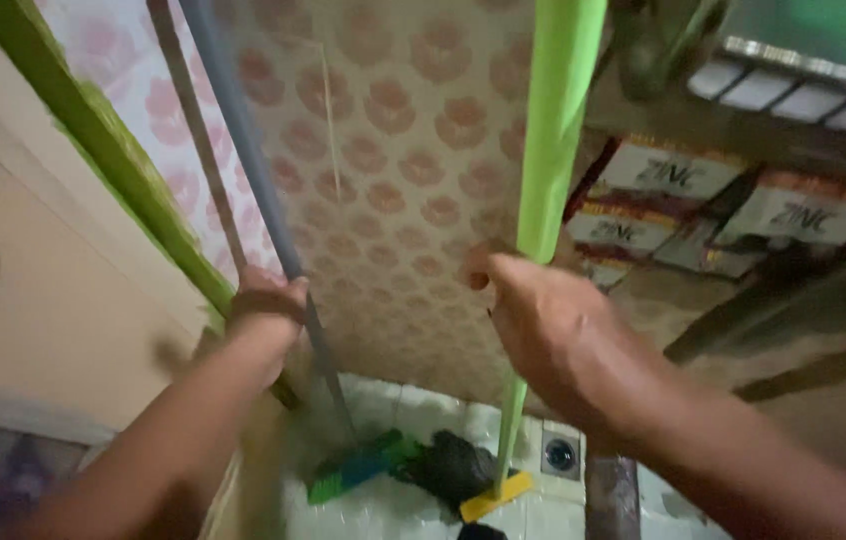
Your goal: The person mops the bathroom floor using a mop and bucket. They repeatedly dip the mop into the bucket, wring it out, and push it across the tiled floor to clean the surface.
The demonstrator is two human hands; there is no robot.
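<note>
Head view looks down at two bare hands, each on a long handle in a tiled corner. Left hand (268, 300) is closed around a grey pole (243, 150); its fingers wrap the shaft, which slants down from the top of the picture to a green and blue brush head (358, 468) on the floor. Right hand (543, 320) is closed on a light green handle (553, 130), fingers curled about it where the handle narrows. Below that hand the green handle runs on down to a yellow head (495, 497) resting on the pale floor tiles (393, 510). Between the two heads, touching or just beside both, lies a black crumpled lump (453, 462); whether it is a bag or a cloth cannot be told. A small round drain (561, 453) sits in the floor just right of the yellow head. Behind both poles stands a wall (413, 200) patterned with reddish rosettes. A green strip (113, 170) slants along the left side, with a beige surface (53, 330) beyond it. At upper right, a dark shelf (743, 130) carries flat packets (733, 200) in white, red and orange, leaning against one another. Both forearms reach in from the bottom edge, well apart.
</note>
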